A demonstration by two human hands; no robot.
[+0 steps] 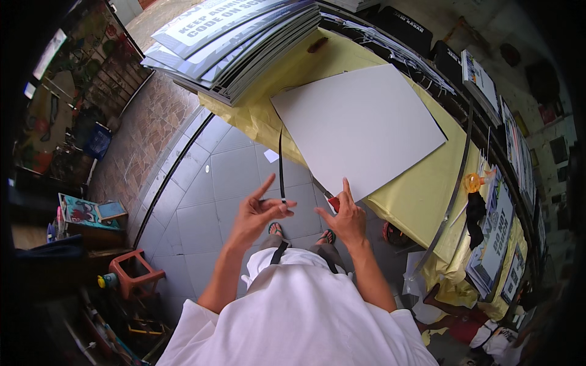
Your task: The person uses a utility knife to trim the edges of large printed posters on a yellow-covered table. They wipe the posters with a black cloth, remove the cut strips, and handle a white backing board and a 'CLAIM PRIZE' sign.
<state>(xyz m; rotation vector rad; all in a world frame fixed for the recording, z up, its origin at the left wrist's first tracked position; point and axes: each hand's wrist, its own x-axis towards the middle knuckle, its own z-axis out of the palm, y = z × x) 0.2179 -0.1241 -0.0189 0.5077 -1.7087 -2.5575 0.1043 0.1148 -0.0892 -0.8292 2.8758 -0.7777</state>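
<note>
A large blank white board point(359, 130) lies on the table covered in yellow paper point(412, 196), its near corner projecting past the table's edge. My left hand point(263, 210), off the table's near side, pinches the end of a narrow black strip point(281, 164) between thumb and fingers; its index finger points outward. The strip runs up to the board's left side. My right hand point(345, 217) is at the board's near corner, index finger extended over it and thumb spread. Beside that thumb is a small red object point(334, 203), apparently held in the curled fingers, which are partly hidden.
A tall stack of printed boards point(238, 50) stands at the table's far left. Along the right are more printed signs point(496, 238), an orange bottle point(474, 182) and a long dark strip point(458, 196). A red plastic stool point(135, 274) is at left. Another person point(471, 325) is at lower right.
</note>
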